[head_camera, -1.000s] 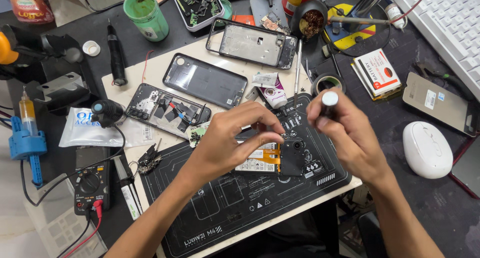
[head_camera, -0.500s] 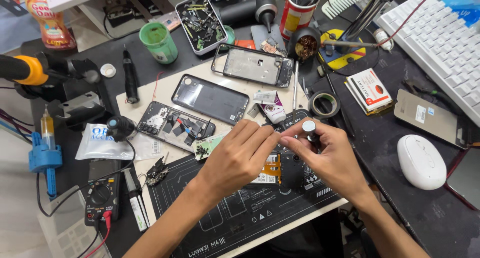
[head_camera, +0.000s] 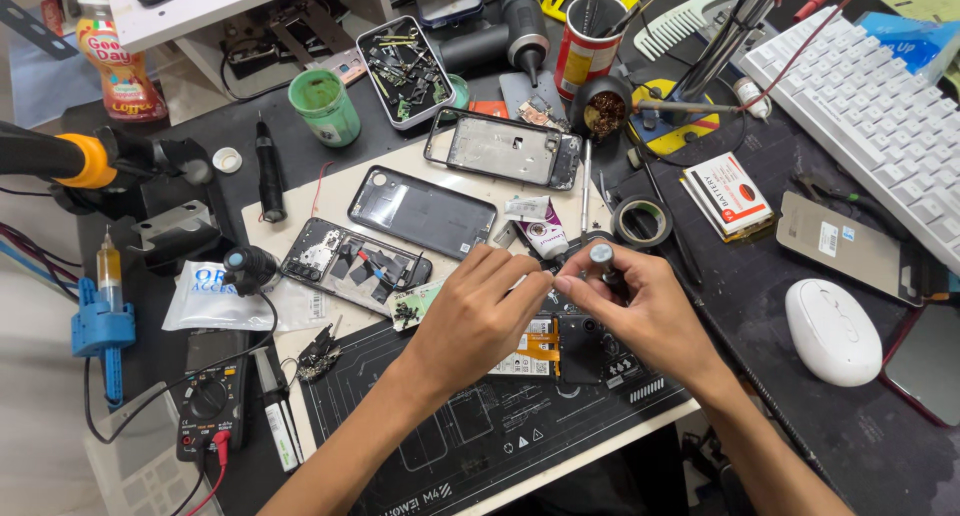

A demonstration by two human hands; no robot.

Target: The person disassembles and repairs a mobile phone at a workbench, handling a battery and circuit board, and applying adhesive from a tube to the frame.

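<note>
My right hand (head_camera: 640,311) grips a small screwdriver with a silver round cap (head_camera: 601,253), held upright over a black phone part (head_camera: 580,348) on the dark work mat (head_camera: 470,436). My left hand (head_camera: 475,311) rests beside it, fingertips meeting the screwdriver shaft near the tip. An orange flex cable and board (head_camera: 540,341) lie under my left hand. An opened phone body (head_camera: 355,266), a black back cover (head_camera: 422,213) and a grey phone frame (head_camera: 503,148) lie just beyond the mat.
A parts tray (head_camera: 405,68), green cup (head_camera: 324,106) and red can (head_camera: 587,46) stand at the back. Tape roll (head_camera: 641,221), battery (head_camera: 728,194), white mouse (head_camera: 832,332) and keyboard (head_camera: 880,106) lie to the right; multimeter (head_camera: 208,408) and blue syringe holder (head_camera: 102,321) are at the left.
My right hand has lowered with the screwdriver toward the phone part. My left hand has come in to meet it. The camera view has shifted, showing more of the bench's back.
</note>
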